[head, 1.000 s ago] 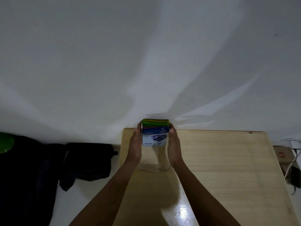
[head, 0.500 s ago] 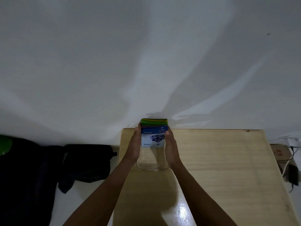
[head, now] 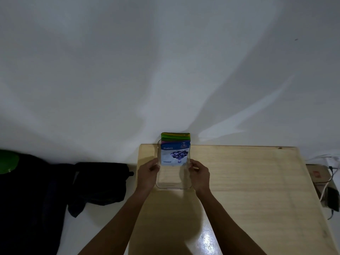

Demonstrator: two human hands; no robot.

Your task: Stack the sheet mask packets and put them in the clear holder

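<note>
We see a clear holder (head: 173, 178) standing on a pale wooden worktop (head: 248, 190), close to the worktop's far edge and near its left corner. A stack of packets (head: 175, 150) stands upright in the far part of the holder, against its back wall, tops rising above the holder's rim. The front packet is blue and white, reads "Blueberry" and shows a heap of berries; behind it we can make out purple, green and yellow edges, fanned a little upward. The near part of the holder is see-through down to the wood.

The left hand (head: 147, 174) lies against the holder's left wall, its fingers (head: 154, 165) curled in a narrow grip at the rim, touching the plastic. The right hand (head: 200, 174) mirrors it on the holder's right wall, fingers (head: 193, 163) bent close at the rim. Both hands hold the holder itself; neither touches the packets as far as we can tell. Both forearms reach in from the near edge of the worktop.

Left of the holder, off the worktop, dark cloth (head: 64, 190) lies heaped on a white surface. Right of the holder, past the worktop's right edge, sits a cardboard box (head: 317, 176) with cables (head: 326, 188).
</note>
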